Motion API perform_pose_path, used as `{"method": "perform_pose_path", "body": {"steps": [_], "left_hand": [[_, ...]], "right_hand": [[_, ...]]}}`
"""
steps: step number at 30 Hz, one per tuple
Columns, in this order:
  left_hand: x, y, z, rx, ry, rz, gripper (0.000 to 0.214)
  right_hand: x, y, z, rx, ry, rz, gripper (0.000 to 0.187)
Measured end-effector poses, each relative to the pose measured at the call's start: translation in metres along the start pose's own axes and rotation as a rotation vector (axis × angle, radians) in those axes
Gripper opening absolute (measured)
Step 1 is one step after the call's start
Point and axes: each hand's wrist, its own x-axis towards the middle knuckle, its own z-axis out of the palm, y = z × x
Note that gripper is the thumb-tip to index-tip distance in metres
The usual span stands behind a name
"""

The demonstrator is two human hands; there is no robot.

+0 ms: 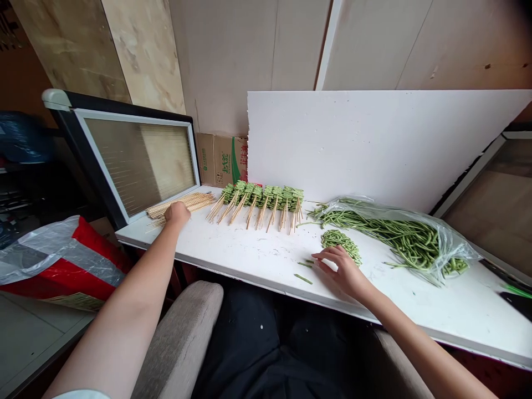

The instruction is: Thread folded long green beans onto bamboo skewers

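Lying in one row on the desk [245, 257], the skewered bean bundles [271, 194] are shown with bare stick ends directed toward the person and beans at the far end; the long axes are slanted, near ends leftward, most strongly at the row's left. About eight groups of stick ends can be counted. Left of the bundles, loose sticks [203, 198], too many to be counted, are aligned nearly along the row; they are partly covered by the left hand [177, 213], whose grip cannot be told. Nearer and right of the bundles, the right hand [341, 271] is seen, fingers parted, beside one pile of cut beans [343, 240]; at least two loose pieces [303, 279] are visible. Farther right of the bundles, long beans [386, 228] are partly enclosed by one clear bag [453, 238]. Behind the bundles, one cardboard box [214, 158] is printed 北大荒 in green.
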Motion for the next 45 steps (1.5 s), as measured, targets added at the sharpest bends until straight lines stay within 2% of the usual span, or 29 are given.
{"method": "perform_pose_path", "body": {"steps": [5,11,23,32,40,45], "left_hand": [[-0.005,-0.05,0.001,0.025,0.03,-0.048,0.038],[-0.004,-0.078,0.003,0.039,-0.047,0.003,0.022],[-0.007,-0.077,0.007,0.172,-0.01,0.12,0.03],[-0.011,-0.08,0.002,0.156,-0.015,0.131,0.028],[-0.016,-0.086,0.004,0.098,0.019,0.059,0.035],[-0.014,-0.096,-0.002,0.114,-0.014,-0.012,0.028]], "right_hand": [[0.004,0.001,0.009,-0.139,-0.064,-0.079,0.033],[0.011,0.004,0.009,-0.207,-0.088,-0.091,0.029],[0.016,0.015,0.01,-0.237,-0.099,-0.101,0.034],[0.016,0.018,0.012,-0.23,-0.094,-0.104,0.031],[0.015,0.019,0.011,-0.208,-0.082,-0.126,0.033],[0.016,0.021,0.012,-0.196,-0.085,-0.113,0.035]]}}
